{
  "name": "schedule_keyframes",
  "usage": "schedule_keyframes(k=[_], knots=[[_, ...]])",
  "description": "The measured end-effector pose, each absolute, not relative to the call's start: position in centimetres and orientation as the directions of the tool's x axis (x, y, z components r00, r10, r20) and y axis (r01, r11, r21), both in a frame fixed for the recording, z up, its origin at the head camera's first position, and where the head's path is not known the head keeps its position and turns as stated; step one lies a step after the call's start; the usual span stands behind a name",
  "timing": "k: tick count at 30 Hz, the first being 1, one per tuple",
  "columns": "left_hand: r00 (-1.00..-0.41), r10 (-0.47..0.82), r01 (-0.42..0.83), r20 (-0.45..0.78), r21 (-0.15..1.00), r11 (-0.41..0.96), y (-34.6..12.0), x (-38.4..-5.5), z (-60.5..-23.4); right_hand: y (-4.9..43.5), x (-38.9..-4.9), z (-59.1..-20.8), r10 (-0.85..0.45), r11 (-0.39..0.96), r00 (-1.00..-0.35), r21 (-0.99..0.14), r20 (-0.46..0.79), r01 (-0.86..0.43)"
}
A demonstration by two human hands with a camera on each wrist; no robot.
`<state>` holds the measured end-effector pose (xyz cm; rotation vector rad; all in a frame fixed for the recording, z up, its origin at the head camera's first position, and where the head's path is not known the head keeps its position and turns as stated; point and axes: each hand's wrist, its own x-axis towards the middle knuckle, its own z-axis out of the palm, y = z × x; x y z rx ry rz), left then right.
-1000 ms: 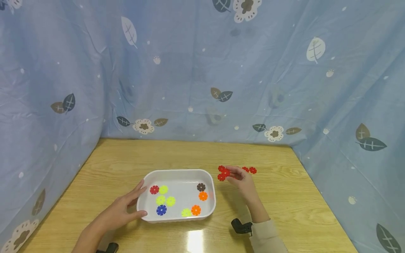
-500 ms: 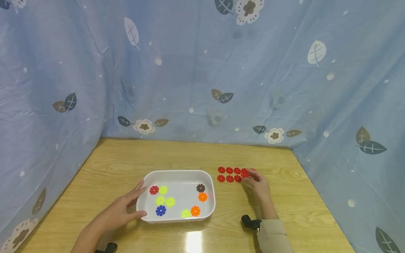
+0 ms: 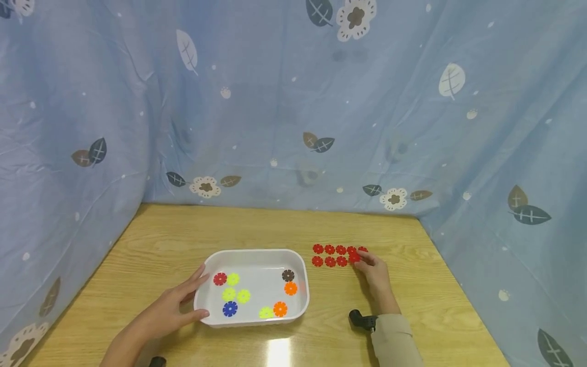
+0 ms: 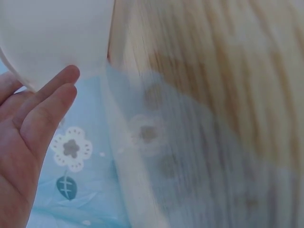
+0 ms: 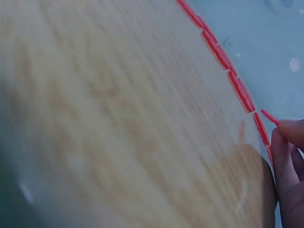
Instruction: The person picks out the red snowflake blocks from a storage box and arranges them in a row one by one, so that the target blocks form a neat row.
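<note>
My left hand (image 3: pixel 167 311) rests against the left end of a white plastic tray (image 3: pixel 251 253), fingers fairly straight and spread from the thumb. In the left wrist view its fingertips (image 4: pixel 66 78) touch the tray's outer wall. My right hand (image 3: pixel 378 280) pinches a red notched disc (image 5: pixel 270 117) between thumb and finger, just above the table. Two rows of red snowflake discs (image 3: pixel 329 249) lie flat beneath and to the left of it. The right hand partly covers the right end of these rows.
Inside the tray lie a red disc (image 3: pixel 220 279), a blue disc (image 3: pixel 230 309), a brown disc (image 3: pixel 288 276), two orange discs (image 3: pixel 280 309) and several yellow discs (image 3: pixel 244 296). A blue patterned cloth (image 3: pixel 257 127) borders the wooden table (image 3: pixel 229 229) behind and at the sides.
My right hand has moved right along the red discs, first uncovering a second row, then holding a disc at its right end. The left hand stays at the tray.
</note>
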<state>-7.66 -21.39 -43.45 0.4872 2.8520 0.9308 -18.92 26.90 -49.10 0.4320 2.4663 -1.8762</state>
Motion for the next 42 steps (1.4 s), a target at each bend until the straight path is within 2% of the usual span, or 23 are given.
schedule_keyframes(k=[5,12,16,21,29,35,42], knots=[[-0.945,0.327,0.258,-0.010,0.592,0.764,-21.4,-7.6,-43.8,27.0,-18.9,-49.2,0.214,0.340,-0.962,-0.911,-0.167,0.234],[-0.946,0.323,0.241,-0.035,0.589,0.771,-21.4,-7.8,-43.9,27.2,-18.9,-49.2,0.199,0.551,-0.977,-0.817,-0.072,0.172],[-0.945,0.323,0.231,-0.050,0.597,0.768,-21.5,-7.9,-43.6,27.1,-18.8,-49.2,0.180,0.601,-0.983,-0.787,-0.039,0.141],[-0.943,0.327,0.224,-0.066,0.602,0.767,-21.5,-7.9,-43.3,27.1,-18.8,-49.4,0.189,0.592,-0.981,-0.793,-0.036,0.144],[-0.944,0.319,0.208,-0.077,0.612,0.763,-21.5,-7.9,-43.3,27.0,-18.8,-48.7,0.209,0.489,-0.975,-0.856,-0.072,0.168],[-0.945,0.318,0.206,-0.076,0.615,0.761,-21.4,-7.9,-43.3,26.6,-18.6,-47.3,0.113,0.409,-0.990,-0.904,-0.083,0.122],[-0.944,0.322,0.215,-0.068,0.616,0.758,-21.4,-7.9,-43.3,24.8,-17.8,-45.6,-0.025,0.367,-1.000,-0.930,0.000,-0.009]])
